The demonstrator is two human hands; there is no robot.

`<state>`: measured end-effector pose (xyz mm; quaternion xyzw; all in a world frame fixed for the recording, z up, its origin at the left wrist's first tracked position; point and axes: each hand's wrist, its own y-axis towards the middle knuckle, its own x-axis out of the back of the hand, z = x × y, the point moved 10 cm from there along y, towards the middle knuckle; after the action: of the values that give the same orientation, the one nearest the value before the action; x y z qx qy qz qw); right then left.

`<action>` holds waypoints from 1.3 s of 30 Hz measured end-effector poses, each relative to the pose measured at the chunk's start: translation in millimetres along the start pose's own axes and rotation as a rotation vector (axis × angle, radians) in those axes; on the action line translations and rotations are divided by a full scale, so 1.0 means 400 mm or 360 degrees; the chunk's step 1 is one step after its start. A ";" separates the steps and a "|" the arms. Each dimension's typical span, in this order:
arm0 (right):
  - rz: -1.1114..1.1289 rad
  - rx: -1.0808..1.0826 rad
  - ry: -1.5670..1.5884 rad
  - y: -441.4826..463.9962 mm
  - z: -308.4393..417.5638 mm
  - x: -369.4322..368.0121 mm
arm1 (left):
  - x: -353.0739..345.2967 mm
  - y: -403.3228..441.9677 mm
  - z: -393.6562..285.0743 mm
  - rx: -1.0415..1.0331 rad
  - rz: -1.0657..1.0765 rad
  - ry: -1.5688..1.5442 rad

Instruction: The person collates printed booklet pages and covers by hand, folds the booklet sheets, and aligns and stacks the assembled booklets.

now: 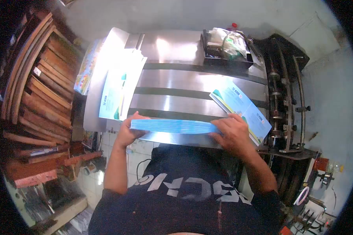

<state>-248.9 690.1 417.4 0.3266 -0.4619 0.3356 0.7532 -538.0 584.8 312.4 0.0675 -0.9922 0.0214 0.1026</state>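
Observation:
A stack of light-blue printed sheets [176, 126] is held level in front of my body, its layered edge facing me. My left hand [128, 130] grips the left end and my right hand [232, 132] grips the right end, fingers over the top. Behind the left hand lies a pile of white and blue printed sheets [117, 92] on the metal table [172, 78]. Beyond my right hand, more blue printed sheets [245, 103] rest at a slant on the table.
A black tray [228, 60] with plastic and papers stands at the table's back. Machine rollers [276, 94] and rods line the right side. Wooden boards [49, 82] fill a rack at left. A colourful printed stack [86, 68] sits by the table's left edge.

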 end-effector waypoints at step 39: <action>0.0390 0.0668 0.0575 0.333 0.299 -0.037 | 0.203 -0.183 -0.376 0.0025 -0.0566 0.0295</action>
<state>-418.5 665.8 470.9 0.3520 -0.2769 0.5647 0.6932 -576.5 510.1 478.4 0.2403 -0.9508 0.0169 0.1950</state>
